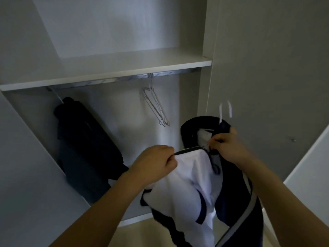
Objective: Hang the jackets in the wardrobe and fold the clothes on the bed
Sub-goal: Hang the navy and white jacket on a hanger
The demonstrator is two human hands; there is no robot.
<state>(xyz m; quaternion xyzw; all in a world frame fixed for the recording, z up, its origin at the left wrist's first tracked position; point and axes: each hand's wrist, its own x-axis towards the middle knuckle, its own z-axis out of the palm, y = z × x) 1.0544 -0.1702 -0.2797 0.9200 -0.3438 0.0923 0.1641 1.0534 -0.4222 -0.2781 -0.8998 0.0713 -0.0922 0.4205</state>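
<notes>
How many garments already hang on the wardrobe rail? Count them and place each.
1: a dark jacket at the rail's left end. Only bare hangers hang mid-rail. More may hide behind it.

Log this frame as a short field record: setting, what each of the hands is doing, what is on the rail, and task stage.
setting: open wardrobe with shelf above a hanging rail
left hand: pinches the edge of the navy-and-white jacket
right hand: grips the jacket at the collar, by the white hanger
on rail: dark garment at left; empty wire hangers near the middle
task stage: jacket on its hanger, not yet hooked on the rail
</notes>
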